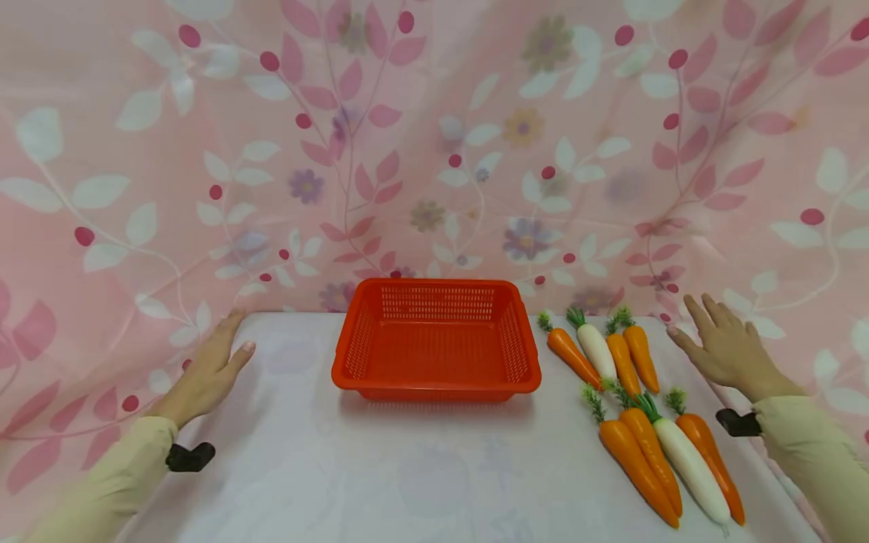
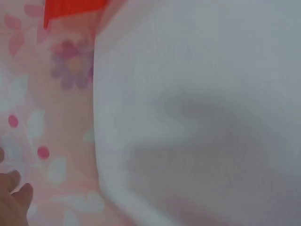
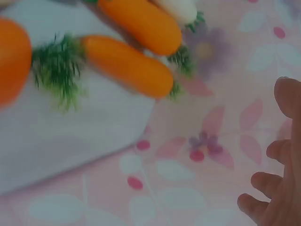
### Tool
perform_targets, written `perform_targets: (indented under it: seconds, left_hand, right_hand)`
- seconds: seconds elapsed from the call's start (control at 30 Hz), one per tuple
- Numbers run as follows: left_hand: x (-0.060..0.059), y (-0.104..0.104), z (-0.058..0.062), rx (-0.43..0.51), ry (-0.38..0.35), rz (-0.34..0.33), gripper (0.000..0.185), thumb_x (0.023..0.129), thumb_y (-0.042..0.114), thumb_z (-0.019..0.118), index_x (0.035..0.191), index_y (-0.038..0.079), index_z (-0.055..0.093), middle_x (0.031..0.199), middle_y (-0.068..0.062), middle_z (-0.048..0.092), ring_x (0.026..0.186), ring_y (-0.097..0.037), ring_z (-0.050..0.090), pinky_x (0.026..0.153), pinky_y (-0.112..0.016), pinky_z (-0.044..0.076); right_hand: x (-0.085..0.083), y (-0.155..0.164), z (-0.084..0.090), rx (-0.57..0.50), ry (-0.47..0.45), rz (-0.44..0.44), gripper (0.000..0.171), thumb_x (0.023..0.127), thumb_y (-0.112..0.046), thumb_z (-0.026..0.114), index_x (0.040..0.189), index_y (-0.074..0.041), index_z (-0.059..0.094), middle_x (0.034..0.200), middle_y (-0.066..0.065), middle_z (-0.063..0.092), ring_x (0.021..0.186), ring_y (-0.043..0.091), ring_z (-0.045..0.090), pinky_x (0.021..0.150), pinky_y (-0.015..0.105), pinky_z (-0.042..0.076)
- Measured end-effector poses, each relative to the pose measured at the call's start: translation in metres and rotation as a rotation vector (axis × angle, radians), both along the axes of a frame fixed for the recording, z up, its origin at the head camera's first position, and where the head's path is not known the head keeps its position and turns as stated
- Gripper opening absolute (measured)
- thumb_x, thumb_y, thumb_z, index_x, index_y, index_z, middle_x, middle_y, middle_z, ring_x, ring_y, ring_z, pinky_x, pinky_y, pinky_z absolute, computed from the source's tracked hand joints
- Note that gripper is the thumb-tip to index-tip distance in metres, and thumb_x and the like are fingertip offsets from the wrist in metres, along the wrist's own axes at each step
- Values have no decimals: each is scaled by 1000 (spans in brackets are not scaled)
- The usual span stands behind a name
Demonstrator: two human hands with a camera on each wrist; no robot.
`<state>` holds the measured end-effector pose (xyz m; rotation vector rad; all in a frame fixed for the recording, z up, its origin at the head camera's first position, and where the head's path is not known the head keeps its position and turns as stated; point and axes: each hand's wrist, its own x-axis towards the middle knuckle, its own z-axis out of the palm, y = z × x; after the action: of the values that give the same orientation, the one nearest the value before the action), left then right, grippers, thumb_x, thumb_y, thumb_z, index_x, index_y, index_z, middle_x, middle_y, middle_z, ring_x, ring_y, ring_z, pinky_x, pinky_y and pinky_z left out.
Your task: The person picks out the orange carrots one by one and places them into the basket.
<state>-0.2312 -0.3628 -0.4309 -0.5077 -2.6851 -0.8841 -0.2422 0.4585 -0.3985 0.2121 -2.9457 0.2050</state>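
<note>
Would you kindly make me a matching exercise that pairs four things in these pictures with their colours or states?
Things:
1. basket
2. carrots
3. radishes
4. left hand

Descriptions:
A. white, with green tops
B. raised on the left, holding nothing
C. orange
D. red, with perforated walls

Right pairs: 1-D; 2-C; 3-A; 4-B
</note>
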Motion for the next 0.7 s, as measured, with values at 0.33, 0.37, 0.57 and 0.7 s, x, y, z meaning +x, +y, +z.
perform_targets:
  seconds: [0.33, 0.37, 0.57, 0.7]
  left_hand:
    - [-6, 88, -36, 606, -336, -137, 58, 109, 38, 20, 160, 20, 0, 165, -19, 7, 145, -50, 18, 116, -61, 19]
    - [-7, 97, -38, 679, -380, -170, 58, 108, 38, 20, 160, 21, -1, 165, -18, 4, 146, -50, 16, 115, -65, 16]
    - [-12, 141, -51, 890, -517, -226, 58, 107, 43, 25, 159, 35, -1, 167, -4, 1, 148, -40, 19, 118, -57, 21]
    - [-13, 160, -58, 959, -515, -203, 57, 107, 39, 31, 157, 41, 4, 164, -1, 11, 141, -41, 30, 113, -45, 37]
  right_hand:
    - [-11, -56, -26, -88, -50, 161, 75, 99, -44, 55, 148, 8, 33, 150, 39, 28, 131, 62, 28, 104, 75, 24]
    - [-12, -62, -28, -99, -62, 170, 74, 99, -44, 54, 147, 8, 35, 150, 38, 29, 131, 61, 28, 105, 74, 24]
    - [-19, -92, -35, -155, -102, 201, 70, 98, -43, 56, 146, 6, 39, 148, 35, 35, 133, 57, 31, 105, 73, 26]
    - [-25, -102, -41, -184, -108, 206, 68, 98, -41, 58, 147, 3, 39, 148, 33, 38, 134, 55, 31, 105, 73, 28]
